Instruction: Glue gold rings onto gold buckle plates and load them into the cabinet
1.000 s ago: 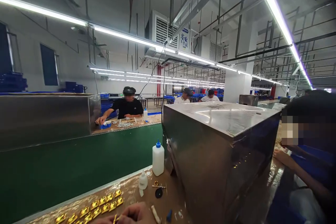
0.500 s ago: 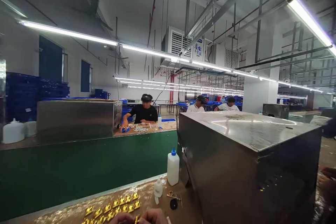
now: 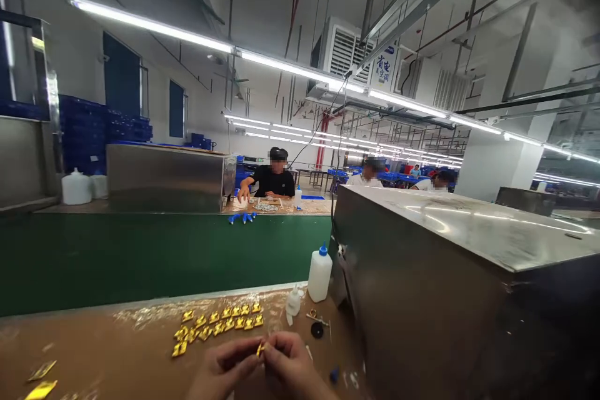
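My left hand (image 3: 229,364) and my right hand (image 3: 289,359) meet at the bottom middle of the view, fingertips together. Between them they pinch a small gold-coloured metal piece (image 3: 259,349), mostly covered by the fingers. Just beyond and to the left, several similar shiny gold pieces (image 3: 229,324) lie in rough rows on the brown bench (image 3: 117,350). Right of these stands a small white squeeze bottle (image 3: 293,303). Behind it is a larger white bottle with a blue cap (image 3: 319,275). A black disc (image 3: 317,330) and a gold ring (image 3: 313,313) lie near my right hand.
A large metal box (image 3: 422,287) fills the right side. Past the bench runs a green surface (image 3: 154,256) with several blue pieces (image 3: 244,217) on it. A co-worker in black (image 3: 274,180) sits across. Two flat gold pieces (image 3: 41,390) lie at lower left.
My view has tipped down, bringing more of the bench and both hands into sight. The gold piece stays between my fingers. The co-worker's hand has left the blue pieces, which now lie spread on the green surface.
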### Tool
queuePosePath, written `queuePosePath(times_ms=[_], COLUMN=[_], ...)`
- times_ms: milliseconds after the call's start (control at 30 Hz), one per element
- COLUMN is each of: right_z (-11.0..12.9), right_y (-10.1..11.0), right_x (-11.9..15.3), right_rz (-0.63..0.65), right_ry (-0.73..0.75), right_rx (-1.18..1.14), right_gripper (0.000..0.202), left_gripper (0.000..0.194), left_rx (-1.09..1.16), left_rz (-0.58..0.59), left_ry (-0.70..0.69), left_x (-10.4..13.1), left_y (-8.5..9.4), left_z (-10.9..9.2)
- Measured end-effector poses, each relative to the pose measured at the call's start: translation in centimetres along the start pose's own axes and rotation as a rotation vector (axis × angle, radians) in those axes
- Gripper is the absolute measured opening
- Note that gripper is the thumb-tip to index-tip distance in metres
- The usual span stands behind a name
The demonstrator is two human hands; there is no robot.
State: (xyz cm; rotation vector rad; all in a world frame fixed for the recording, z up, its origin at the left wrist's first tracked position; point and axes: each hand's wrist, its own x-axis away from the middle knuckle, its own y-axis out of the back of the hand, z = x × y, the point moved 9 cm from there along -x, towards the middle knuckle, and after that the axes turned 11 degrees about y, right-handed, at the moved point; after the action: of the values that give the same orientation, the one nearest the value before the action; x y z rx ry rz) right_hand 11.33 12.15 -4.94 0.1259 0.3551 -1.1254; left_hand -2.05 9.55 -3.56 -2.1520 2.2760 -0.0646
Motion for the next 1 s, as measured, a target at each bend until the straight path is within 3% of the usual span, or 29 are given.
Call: queuePosePath(times_ms=[233, 567, 1000], right_z=[0.2, 0.6, 1.5], right_y=[-0.5, -0.3, -0.7], right_x=[0.8, 1.3, 1.1], right_rz=[0.069, 0.099, 0.075], right_ry=[-0.052, -0.08, -0.07], right_rx=[-0.11, -0.249, -0.265], right_gripper=[0.064, 0.042, 0.044], left_gripper=[0.034, 0.037, 0.026], left_rx=[-0.056, 0.046, 0.042], left_rz=[0.03, 0.066, 0.011], left_ry=[-0.152, -0.132, -0.211], left_x=[1.1, 1.0, 1.5], left_y=[-0.3, -0.1, 0.3], left_z=[-2.5, -1.3, -2.0])
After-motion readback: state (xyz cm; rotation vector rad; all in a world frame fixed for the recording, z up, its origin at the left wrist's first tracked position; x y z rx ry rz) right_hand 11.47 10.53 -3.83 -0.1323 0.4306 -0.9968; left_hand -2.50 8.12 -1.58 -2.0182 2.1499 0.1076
